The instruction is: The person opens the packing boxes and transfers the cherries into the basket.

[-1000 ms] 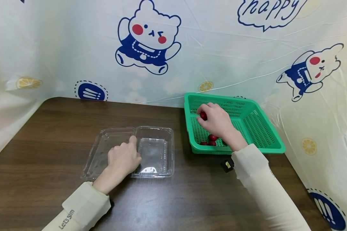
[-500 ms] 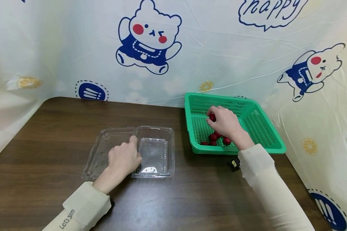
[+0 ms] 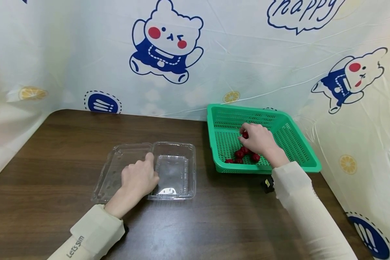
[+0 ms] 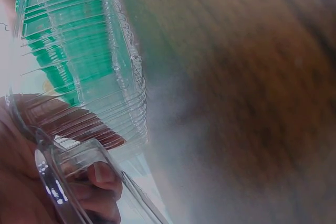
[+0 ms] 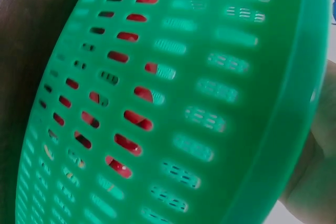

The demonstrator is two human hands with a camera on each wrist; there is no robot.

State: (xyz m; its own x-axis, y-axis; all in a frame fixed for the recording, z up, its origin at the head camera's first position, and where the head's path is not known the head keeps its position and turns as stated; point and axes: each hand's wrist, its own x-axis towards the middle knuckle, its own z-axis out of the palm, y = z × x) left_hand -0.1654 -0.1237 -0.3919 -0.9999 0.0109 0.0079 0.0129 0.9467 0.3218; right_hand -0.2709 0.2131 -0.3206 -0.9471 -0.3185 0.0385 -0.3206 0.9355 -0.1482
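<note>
My left hand grips a hinged clear plastic clamshell box along the middle fold, between the base and the opened lid. In the left wrist view its fingers show curled at the plastic edge. Inside the green basket, my right hand pinches a small, round, dark red fruit between thumb and fingers. Several similar fruits lie below it near the basket's front wall. The right wrist view is mostly basket wall, with red showing through its slots and part of my hand behind the rim.
Both containers stand on a dark wooden table, the box left of the basket. A printed cloth with cartoon bears hangs behind and along the sides. A small black device is by my right cuff.
My right hand has moved right and slightly nearer within the basket, still pinching a fruit. More fruits below have come into view. My left hand and the box have stayed in place.
</note>
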